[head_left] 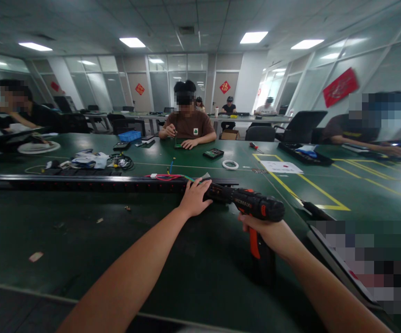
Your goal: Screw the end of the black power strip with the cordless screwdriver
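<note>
My right hand (264,231) is wrapped round the grip of a black and orange cordless drill (259,203), its nose directed left at the end of a long black rail (131,185). Across that end lies my left hand (195,196), fingers over the top and thumb on the near side, gripping it. Red and green wires (173,176) run along the rail's far side beside my left fingers. Where the drill's tip meets the rail is too dark to make out.
Opposite me, a person (188,122) handles a green circuit board (179,144). Beyond the rail lie bundled cables (120,162), a white ring-shaped coil (230,165), a red screwdriver (254,146) and a black tray (304,153). Yellow tape (321,190) marks the green table (134,259).
</note>
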Action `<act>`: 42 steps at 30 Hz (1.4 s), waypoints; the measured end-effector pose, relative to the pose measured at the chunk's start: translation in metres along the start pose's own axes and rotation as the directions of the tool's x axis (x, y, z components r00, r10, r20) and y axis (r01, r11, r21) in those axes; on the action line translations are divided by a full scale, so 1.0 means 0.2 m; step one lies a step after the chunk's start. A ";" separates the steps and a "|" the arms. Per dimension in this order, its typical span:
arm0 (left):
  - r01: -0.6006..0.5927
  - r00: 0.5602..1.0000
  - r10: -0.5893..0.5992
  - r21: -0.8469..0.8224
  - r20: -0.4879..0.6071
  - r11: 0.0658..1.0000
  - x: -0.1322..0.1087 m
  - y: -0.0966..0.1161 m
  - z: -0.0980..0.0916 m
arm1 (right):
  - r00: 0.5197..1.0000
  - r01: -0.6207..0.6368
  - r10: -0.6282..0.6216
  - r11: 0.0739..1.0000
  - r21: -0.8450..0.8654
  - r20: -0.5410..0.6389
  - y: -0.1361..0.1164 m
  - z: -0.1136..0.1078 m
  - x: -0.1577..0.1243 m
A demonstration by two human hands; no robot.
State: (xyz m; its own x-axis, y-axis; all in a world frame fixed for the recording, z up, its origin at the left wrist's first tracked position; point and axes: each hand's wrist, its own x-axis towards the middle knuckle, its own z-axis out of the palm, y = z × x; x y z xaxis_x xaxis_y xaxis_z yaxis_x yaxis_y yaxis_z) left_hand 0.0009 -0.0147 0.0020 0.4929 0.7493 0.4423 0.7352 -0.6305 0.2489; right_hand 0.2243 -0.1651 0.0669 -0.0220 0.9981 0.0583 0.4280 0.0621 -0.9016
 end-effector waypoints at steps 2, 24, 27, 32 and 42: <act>-0.001 1.000 0.001 -0.001 -0.002 1.000 0.00 0.00 0.00 | 1.000 -0.005 0.005 1.000 0.018 -0.003 0.00 0.00 0.00; -0.011 1.000 0.011 -0.015 -0.007 1.000 0.00 0.00 0.00 | 1.000 0.009 -0.010 0.998 -0.055 -0.023 -0.01 0.00 0.00; -0.007 1.000 0.007 -0.017 0.001 1.000 0.00 0.00 0.00 | 0.999 0.017 -0.020 0.997 -0.070 -0.033 -0.02 0.00 -0.01; -0.005 1.000 0.006 -0.020 0.011 1.000 0.00 0.00 -0.01 | 0.999 0.005 -0.011 0.994 -0.109 -0.049 -0.02 0.00 -0.01; -0.006 1.000 0.006 -0.023 0.011 1.000 -0.01 0.00 -0.01 | 0.998 0.030 -0.035 0.994 -0.104 -0.044 -0.02 -0.01 -0.01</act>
State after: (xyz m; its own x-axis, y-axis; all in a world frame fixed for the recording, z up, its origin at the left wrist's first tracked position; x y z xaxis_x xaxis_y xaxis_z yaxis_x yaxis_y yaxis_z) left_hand 0.0003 -0.0163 0.0031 0.5027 0.7475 0.4343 0.7211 -0.6396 0.2662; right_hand 0.2237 -0.1675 0.0718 0.0032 0.9941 0.1083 0.5189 0.0909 -0.8500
